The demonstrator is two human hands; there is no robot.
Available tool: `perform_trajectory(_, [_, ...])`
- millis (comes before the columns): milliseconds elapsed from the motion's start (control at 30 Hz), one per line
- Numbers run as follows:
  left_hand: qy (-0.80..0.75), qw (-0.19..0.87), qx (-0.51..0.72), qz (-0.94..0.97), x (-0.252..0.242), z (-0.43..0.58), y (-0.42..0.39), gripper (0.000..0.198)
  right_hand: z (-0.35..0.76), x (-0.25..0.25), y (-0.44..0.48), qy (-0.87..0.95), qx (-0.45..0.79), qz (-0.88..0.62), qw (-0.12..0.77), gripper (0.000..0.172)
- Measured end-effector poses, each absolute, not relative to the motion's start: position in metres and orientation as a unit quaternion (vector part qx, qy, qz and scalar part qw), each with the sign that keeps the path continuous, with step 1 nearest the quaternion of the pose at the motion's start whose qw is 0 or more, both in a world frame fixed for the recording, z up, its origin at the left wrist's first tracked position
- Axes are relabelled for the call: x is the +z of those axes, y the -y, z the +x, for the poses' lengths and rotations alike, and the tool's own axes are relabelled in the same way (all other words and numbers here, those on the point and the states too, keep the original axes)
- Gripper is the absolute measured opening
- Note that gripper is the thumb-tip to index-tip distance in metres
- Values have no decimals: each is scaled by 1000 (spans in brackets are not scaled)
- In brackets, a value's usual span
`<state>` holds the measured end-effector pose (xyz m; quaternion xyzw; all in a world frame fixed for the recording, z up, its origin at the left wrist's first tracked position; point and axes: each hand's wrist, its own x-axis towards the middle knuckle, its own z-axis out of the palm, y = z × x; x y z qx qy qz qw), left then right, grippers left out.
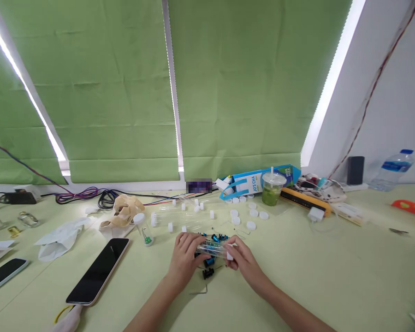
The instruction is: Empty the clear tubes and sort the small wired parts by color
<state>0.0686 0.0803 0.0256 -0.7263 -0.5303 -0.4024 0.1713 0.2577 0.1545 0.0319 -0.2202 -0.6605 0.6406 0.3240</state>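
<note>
Between my two hands lies a clear plastic tube (212, 249), held sideways above the table. My left hand (186, 253) wraps round its left part. At the tube's right end, the fingers of my right hand (241, 258) grip the white cap (229, 252). Whether the cap is fully on, I cannot tell. Under and around the tube are small blue and black parts, one of them a black piece (208, 273) near my left wrist. An L-shaped hex key (202, 290) rests in front of them. Beyond, an upright capped tube (144, 230) has something green inside.
More clear tubes (180, 216) and loose white caps (251, 225) lie behind my hands. A cup of green drink (272, 189) stands by a blue-and-white bag (252, 182). A large phone (98, 271), crumpled tissue (62, 237) and brown paper (124, 212) are on the left.
</note>
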Motion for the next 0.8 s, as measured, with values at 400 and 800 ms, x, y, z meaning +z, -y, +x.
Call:
perform_trajectory(400, [621, -109, -518, -578, 37, 64, -74, 29, 266, 37, -159, 668, 675, -162, 268, 28])
perform_trajectory(800, [609, -369, -561, -422, 29, 73, -80, 46, 270, 47, -153, 747, 631, -132, 164, 50])
